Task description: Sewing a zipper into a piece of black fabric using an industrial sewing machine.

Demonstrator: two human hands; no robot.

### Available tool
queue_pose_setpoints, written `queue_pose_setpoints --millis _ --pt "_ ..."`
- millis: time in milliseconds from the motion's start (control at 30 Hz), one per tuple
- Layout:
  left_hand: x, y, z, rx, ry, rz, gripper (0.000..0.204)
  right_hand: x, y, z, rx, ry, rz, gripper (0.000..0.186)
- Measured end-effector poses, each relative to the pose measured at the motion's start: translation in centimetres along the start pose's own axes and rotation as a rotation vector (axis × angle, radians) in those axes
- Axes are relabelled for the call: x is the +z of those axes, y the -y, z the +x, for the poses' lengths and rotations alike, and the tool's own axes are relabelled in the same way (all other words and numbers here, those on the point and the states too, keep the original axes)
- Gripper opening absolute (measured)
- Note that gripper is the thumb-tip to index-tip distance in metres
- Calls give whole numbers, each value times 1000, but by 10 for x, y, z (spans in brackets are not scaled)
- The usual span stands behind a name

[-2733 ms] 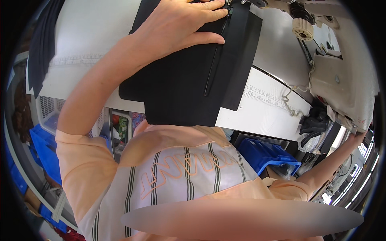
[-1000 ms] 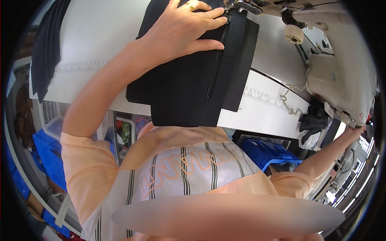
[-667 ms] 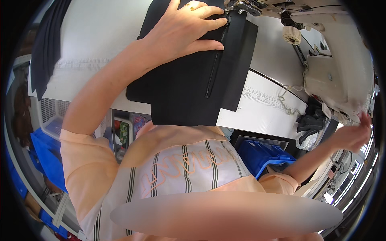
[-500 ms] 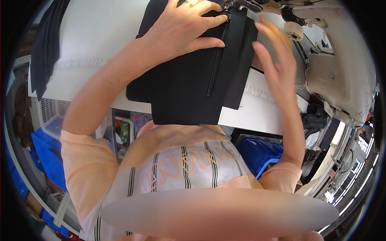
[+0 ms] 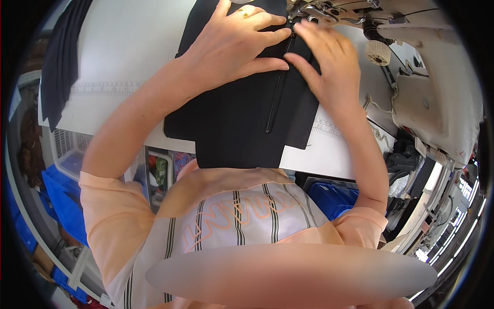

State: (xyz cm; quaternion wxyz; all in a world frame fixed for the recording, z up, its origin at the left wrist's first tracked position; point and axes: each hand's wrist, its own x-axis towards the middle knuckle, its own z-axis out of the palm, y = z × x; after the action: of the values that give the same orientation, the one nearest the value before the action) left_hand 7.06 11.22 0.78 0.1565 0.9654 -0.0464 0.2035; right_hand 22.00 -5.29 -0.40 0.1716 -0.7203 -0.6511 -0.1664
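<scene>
A black fabric piece (image 5: pixel 226 123) lies over the front edge of a white sewing table, with a black zipper (image 5: pixel 275 98) running lengthwise along it. My left hand (image 5: pixel 242 44) rests flat on the cloth left of the zipper, fingers spread, the fingertips close to the presser foot. On the other side, my right hand (image 5: pixel 329 59) is over the cloth with its thumb and fingers apart, the tips at the zipper's upper part. Some of its fingertips are slightly blurred. The sewing machine's needle and foot area (image 5: pixel 309 13) stands just beyond both hands.
The machine body (image 5: pixel 442 98) with a cream knob (image 5: pixel 378 52) fills the right side. More dark fabric (image 5: pixel 62 56) hangs over the table's left. Printed ruler marks run along the white tabletop (image 5: pixel 113 51). Below are a white basket (image 5: pixel 69 149) and blue bins (image 5: pixel 64 198).
My right hand has moved left from beside the cloth onto it, next to the zipper. My left hand stays flat on the fabric, which sits slightly lower in the picture.
</scene>
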Motion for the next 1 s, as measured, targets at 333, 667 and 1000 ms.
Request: queue_pose_setpoints --millis 333,667,1000 --pt "11 26 5 -232 -282 -503 24 6 12 -5 -24 -86 -46 35" --pt "34 72 54 -96 -95 -529 19 -3 18 -4 59 26 36 32" --pt "41 53 30 275 -530 -263 10 -3 17 -3 26 6 41 33"
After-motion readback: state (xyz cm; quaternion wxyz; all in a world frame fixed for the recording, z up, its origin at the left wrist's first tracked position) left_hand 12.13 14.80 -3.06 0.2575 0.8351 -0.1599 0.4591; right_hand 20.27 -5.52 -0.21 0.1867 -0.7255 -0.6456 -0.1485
